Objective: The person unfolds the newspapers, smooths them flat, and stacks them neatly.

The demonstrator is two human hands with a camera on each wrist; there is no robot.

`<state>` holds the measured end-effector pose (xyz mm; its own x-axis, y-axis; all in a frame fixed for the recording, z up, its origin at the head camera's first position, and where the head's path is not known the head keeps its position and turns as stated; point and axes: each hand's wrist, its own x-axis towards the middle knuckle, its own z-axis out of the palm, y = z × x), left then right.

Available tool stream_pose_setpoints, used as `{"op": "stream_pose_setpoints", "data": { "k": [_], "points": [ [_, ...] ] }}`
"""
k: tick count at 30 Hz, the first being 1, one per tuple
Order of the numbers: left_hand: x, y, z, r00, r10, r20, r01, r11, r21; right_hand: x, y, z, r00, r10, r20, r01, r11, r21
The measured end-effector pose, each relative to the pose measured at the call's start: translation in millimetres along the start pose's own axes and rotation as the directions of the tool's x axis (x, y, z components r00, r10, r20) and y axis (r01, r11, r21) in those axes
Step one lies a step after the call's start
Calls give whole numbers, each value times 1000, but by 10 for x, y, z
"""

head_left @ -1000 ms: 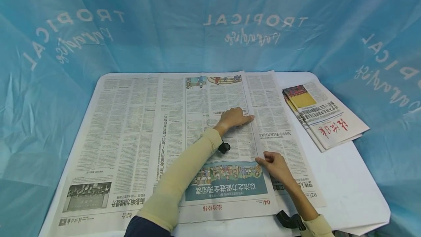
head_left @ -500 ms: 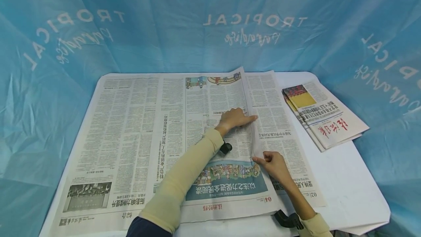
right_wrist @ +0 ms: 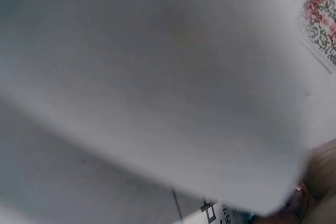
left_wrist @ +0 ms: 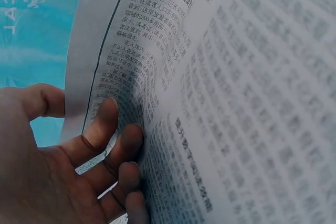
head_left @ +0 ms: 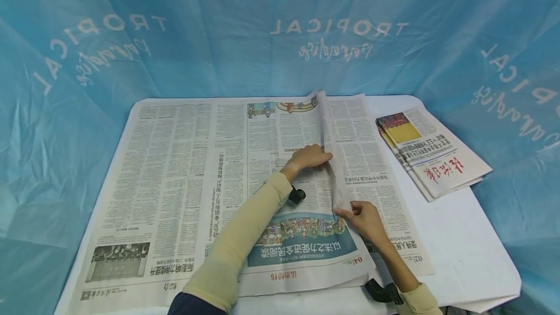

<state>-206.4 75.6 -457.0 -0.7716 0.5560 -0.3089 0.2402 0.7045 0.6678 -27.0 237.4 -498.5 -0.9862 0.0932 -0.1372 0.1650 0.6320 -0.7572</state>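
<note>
A large newspaper [head_left: 262,174] lies spread out, its print upside down from my side. My left hand [head_left: 309,156] pinches the raised right edge of the top sheet, about halfway up. In the left wrist view, that edge runs between the thumb and the curled fingers [left_wrist: 108,119]. Lower on the same edge, my right hand [head_left: 367,218] holds the paper between thumb and fingers. The lifted strip curls over between both hands. Blurred paper fills most of the right wrist view, with part of the right hand [right_wrist: 320,187] in the lower right corner.
Two or more folded newspapers [head_left: 437,154] lie stacked on the right of the white table [head_left: 463,247]. Another newspaper page [head_left: 372,159] extends beneath the lifted sheet. A blue printed curtain [head_left: 271,62] surrounds the table at the back and sides.
The top sheet's right edge has lifted and curled to the left. My left hand has shifted slightly left with it. My right hand's fingertips have moved a little left.
</note>
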Motion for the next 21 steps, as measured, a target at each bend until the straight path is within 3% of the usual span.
{"op": "stream_pose_setpoints", "data": {
  "k": [21],
  "points": [
    [66, -36, 9, 999, -21, 50, 20, 999, 26, 1, 0, -5, 1000, -1, 0, 1, 1000, 5]
  ]
}}
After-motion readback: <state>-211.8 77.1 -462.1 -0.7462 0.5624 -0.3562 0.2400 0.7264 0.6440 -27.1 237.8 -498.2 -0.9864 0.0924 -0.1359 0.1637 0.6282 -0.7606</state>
